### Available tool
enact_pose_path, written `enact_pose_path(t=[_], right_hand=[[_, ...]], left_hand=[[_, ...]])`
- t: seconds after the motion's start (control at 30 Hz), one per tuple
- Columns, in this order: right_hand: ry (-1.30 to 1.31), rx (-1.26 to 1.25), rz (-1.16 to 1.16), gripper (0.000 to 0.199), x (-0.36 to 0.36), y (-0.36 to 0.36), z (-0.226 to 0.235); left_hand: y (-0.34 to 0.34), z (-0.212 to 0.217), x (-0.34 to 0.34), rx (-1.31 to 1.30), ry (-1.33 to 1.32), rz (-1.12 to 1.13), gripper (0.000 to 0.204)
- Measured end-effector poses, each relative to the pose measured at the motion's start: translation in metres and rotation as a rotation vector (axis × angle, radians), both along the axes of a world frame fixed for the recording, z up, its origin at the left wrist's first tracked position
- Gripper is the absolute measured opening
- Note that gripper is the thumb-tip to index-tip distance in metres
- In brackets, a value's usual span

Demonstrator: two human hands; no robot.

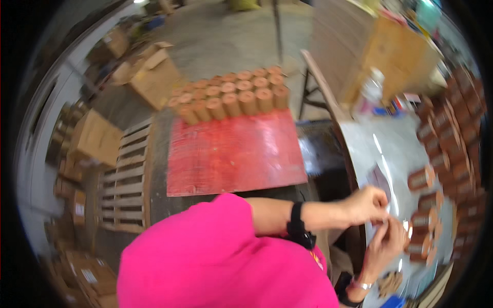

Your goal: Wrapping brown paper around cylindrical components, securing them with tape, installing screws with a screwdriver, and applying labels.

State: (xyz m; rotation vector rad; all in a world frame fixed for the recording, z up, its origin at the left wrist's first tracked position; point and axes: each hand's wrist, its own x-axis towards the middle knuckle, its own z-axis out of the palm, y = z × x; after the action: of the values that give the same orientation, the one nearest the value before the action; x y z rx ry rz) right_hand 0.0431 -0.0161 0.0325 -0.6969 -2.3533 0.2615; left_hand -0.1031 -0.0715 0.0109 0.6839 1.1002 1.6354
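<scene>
My left hand (367,206) reaches across to the worktable at the right, its thumb and fingers pinched together. Just below it, my right hand (386,243) is closed too, and the fingertips of both meet. Whatever sits between them is too small and blurred to make out. Beneath and beyond the hands lies a dark flat sheet (379,179) on the shiny grey tabletop (359,138). To the right of the hands, several brown cylinders with pale labels (422,177) lie on their sides.
Brown cylinders (247,101) stand upright in rows on a red board (236,154). Labelled cylinders (452,128) are piled along the table's right side. A clear bottle (372,87) stands at the table's far end. Cardboard boxes (97,138) and a wooden pallet (123,191) are at left.
</scene>
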Motion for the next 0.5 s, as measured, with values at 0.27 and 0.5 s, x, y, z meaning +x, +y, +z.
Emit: enact_pose_path(t=[0.27,0.5], right_hand=[[0.164,-0.113,0.006,0.02,-0.018,-0.01,0.01],[0.155,-0.043,-0.012,0.021,-0.01,-0.007,0.009]], left_hand=[[-0.014,0.004,-0.022,-0.035,-0.176,-0.055,0.015],[-0.015,0.007,-0.017,-0.019,-0.159,-0.104,0.011]])
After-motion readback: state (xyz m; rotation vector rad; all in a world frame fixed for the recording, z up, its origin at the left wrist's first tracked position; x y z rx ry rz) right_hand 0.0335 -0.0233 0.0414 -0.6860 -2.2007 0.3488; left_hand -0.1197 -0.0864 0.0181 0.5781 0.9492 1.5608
